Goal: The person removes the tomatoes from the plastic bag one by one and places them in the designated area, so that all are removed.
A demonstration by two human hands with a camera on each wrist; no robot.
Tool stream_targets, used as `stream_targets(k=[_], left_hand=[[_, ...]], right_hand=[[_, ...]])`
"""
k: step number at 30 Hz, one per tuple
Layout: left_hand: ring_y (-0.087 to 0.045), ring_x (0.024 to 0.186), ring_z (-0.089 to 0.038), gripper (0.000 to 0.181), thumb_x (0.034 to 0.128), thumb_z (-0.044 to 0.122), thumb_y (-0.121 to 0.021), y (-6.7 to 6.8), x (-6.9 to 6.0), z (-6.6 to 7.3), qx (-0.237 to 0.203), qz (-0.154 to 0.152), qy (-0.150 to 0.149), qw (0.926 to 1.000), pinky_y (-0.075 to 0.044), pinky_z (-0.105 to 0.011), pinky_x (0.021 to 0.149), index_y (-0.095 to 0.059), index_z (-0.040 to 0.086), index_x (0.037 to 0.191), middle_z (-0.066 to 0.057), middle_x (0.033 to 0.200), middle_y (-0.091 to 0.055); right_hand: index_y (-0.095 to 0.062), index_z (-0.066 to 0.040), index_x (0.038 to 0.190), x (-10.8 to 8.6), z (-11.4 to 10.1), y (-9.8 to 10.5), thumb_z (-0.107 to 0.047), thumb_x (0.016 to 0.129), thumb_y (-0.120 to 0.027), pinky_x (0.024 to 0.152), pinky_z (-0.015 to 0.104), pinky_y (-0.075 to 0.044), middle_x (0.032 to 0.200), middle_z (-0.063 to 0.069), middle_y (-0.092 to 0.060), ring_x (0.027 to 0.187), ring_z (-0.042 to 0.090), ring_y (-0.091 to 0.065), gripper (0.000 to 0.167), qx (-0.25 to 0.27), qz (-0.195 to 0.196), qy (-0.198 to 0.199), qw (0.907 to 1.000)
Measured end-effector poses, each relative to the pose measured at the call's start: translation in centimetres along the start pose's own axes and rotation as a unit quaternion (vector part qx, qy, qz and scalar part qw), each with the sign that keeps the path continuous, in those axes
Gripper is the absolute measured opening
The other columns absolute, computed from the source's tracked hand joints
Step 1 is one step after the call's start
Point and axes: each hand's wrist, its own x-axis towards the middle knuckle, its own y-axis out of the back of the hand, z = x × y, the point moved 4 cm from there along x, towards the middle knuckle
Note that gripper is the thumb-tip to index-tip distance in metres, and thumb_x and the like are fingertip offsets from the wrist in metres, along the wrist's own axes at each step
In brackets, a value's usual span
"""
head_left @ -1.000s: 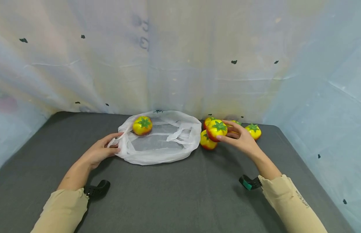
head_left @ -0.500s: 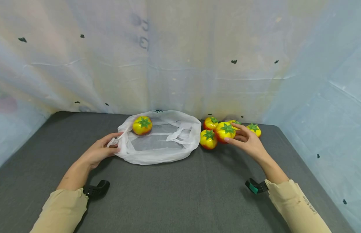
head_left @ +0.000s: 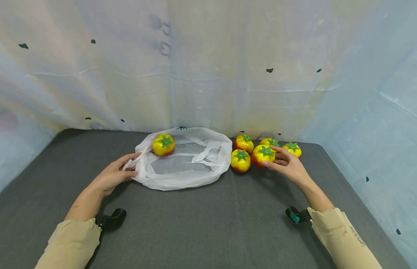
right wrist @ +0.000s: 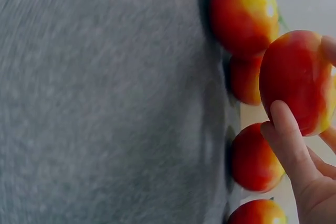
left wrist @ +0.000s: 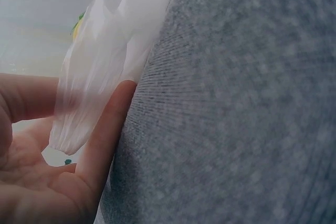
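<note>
A white plastic bag (head_left: 174,183) lies with its mouth spread wide on the dark grey table. My left hand (head_left: 114,175) holds the bag's left edge between thumb and fingers; the left wrist view shows the thin white film (left wrist: 105,66) between them. One yellow-and-red tomato (head_left: 163,145) with a green star-shaped top sits at the bag's left inner side. With its thumb and fingertips my right hand (head_left: 290,168) grips another tomato (head_left: 263,156). In the right wrist view this gripped tomato (right wrist: 296,80) is apart from the table surface.
Near the right hand lie several more tomatoes: one tomato (head_left: 240,161) beside the bag's right edge, one tomato (head_left: 243,143) behind it, one tomato (head_left: 269,142) at the back, and one tomato (head_left: 293,149) furthest right. A pale sheet wall (head_left: 208,74) rises behind the table.
My right hand has moved right and slightly down with its tomato, away from the bag, uncovering the tomatoes beside the bag. The left hand and bag stay almost where they were.
</note>
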Motion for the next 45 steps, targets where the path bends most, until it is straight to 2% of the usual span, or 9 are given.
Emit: stream_targets(k=[8,14,19,26,34,37,42,45], left_hand=[[-0.023,0.139,-0.044,0.071,0.0942,0.006,-0.056,0.1,0.0,-0.1,0.003,0.002,0.0,1.0,-0.044,-0.036,0.096,-0.017,0.009,0.154,-0.028,0.157,0.003],[-0.025,0.139,-0.042,0.07,0.0943,0.006,-0.056,0.0,-0.1,-0.1,0.006,0.007,0.001,1.0,-0.042,-0.04,0.098,-0.018,0.009,0.154,-0.028,0.158,0.001],[-0.025,0.139,-0.041,0.071,0.0945,0.006,-0.056,0.1,0.1,0.1,0.005,0.006,0.001,1.0,-0.043,-0.038,0.098,-0.018,0.01,0.154,-0.028,0.158,0.002],[-0.025,0.138,-0.04,0.071,0.0941,0.006,-0.057,0.1,-0.1,-0.2,0.002,0.004,-0.003,1.0,-0.045,-0.019,0.085,-0.018,0.008,0.153,-0.027,0.158,0.001],[-0.024,0.139,-0.038,0.07,0.0936,0.008,-0.057,0.1,0.2,-0.1,-0.004,0.0,-0.005,1.0,-0.044,-0.029,0.093,-0.021,0.011,0.153,-0.025,0.158,-0.002],[-0.025,0.137,-0.037,0.07,0.0942,0.007,-0.056,0.1,0.2,-0.1,-0.007,0.0,0.0,1.0,-0.044,-0.032,0.094,-0.02,0.011,0.153,-0.025,0.158,-0.001],[-0.024,0.137,-0.039,0.069,0.0947,0.006,-0.055,0.0,0.1,-0.1,-0.011,0.0,0.005,0.9999,-0.041,-0.044,0.1,-0.019,0.009,0.154,-0.027,0.158,-0.001],[-0.024,0.136,-0.04,0.069,0.095,0.005,-0.054,0.0,0.0,-0.1,-0.013,0.001,0.005,0.9999,-0.039,-0.048,0.101,-0.018,0.009,0.154,-0.028,0.157,-0.001]], right_hand=[[-0.026,-0.015,0.152,0.5,1.6,0.0,-0.035,0.091,-0.065,0.096,0.051,-0.046,0.15,0.023,-0.033,0.128,0.039,-0.045,0.075,-0.001,-0.011,-0.002,0.9999],[-0.026,-0.01,0.152,0.8,2.4,-0.1,-0.036,0.09,-0.066,0.091,0.045,-0.051,0.15,0.024,-0.033,0.127,0.04,-0.045,0.078,-0.012,-0.027,-0.015,0.9995],[-0.025,-0.01,0.152,1.0,2.5,0.2,-0.042,0.089,-0.066,0.098,0.052,-0.045,0.148,0.025,-0.034,0.13,0.041,-0.04,0.082,-0.047,-0.033,-0.032,0.9978],[-0.021,-0.007,0.152,0.9,2.6,0.0,-0.039,0.09,-0.065,0.101,0.057,-0.039,0.147,0.029,-0.032,0.131,0.045,-0.038,0.083,-0.051,-0.047,-0.03,0.9972],[-0.017,-0.007,0.153,0.3,2.3,0.2,-0.041,0.089,-0.065,0.103,0.059,-0.036,0.15,0.028,-0.029,0.134,0.045,-0.035,0.086,-0.052,-0.058,-0.05,0.9957],[-0.017,-0.007,0.153,0.2,2.1,0.3,-0.039,0.09,-0.065,0.102,0.058,-0.038,0.15,0.028,-0.029,0.134,0.045,-0.035,0.085,-0.046,-0.067,-0.041,0.9958],[-0.018,-0.007,0.153,-0.1,1.6,0.7,-0.035,0.092,-0.064,0.101,0.056,-0.04,0.149,0.027,-0.032,0.133,0.044,-0.037,0.081,-0.038,-0.07,-0.02,0.9966],[-0.018,-0.005,0.153,-0.1,1.0,1.1,-0.032,0.093,-0.063,0.102,0.057,-0.038,0.15,0.026,-0.032,0.134,0.043,-0.036,0.08,-0.035,-0.066,-0.008,0.9972]])
